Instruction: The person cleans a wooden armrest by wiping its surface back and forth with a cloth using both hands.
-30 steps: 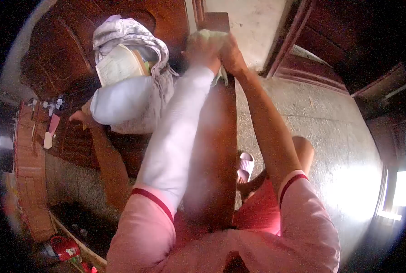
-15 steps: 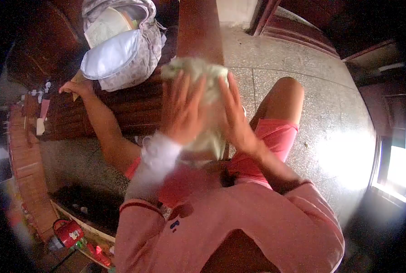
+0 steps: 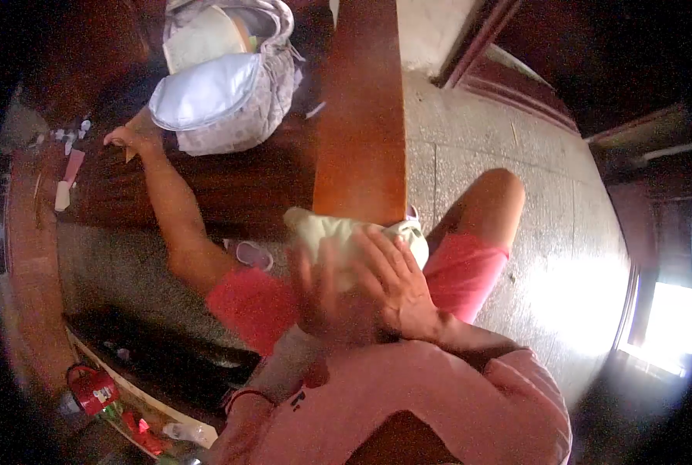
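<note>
A pale green cloth (image 3: 330, 232) lies bunched across the near part of a long brown wooden surface (image 3: 361, 116), close to my body. My right hand (image 3: 396, 283) rests on the cloth with its fingers stretched out. Beside it, my left hand (image 3: 322, 291) is blurred by motion, its fingers apart and against the cloth. The cloth's lower edge is hidden under both hands.
A patterned bag (image 3: 241, 128) with a white flap stands on the dark carved wooden seat (image 3: 105, 178) at the upper left. A red object (image 3: 94, 391) is at the lower left, a slipper (image 3: 253, 256) on the floor. My bare foot (image 3: 132, 139) rests on the seat.
Both hands and the cloth have come from the far end of the wooden surface back towards my body. The hands, earlier close together on the cloth, now have their fingers spread.
</note>
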